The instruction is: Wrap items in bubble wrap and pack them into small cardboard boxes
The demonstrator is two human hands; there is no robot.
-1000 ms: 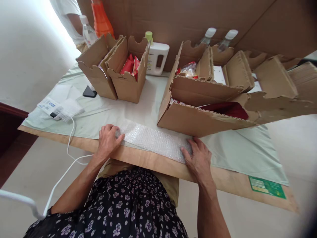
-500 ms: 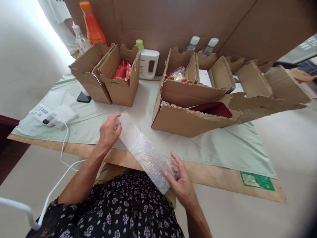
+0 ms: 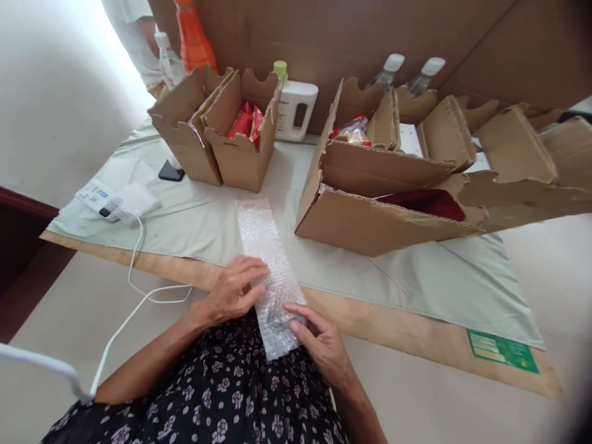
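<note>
Far left of the table [image 3: 416, 320], near its left edge, a white charger [image 3: 132, 202] trails its cord [image 3: 139, 296] off the front edge, with two small open cardboard boxes [image 3: 217, 132] toward the back — red packets in one. At the front edge the left hand [image 3: 235, 290] lies flat, fingers spread, on the bubble wrap strip [image 3: 261, 237], which runs lengthwise from mid-table back over the edge to the lap, while the right hand [image 3: 319, 339] pinches its near end between thumb and fingertips. To the right stands the big open carton [image 3: 370, 225], and a green label [image 3: 502, 350] sits near the front right corner.
</note>
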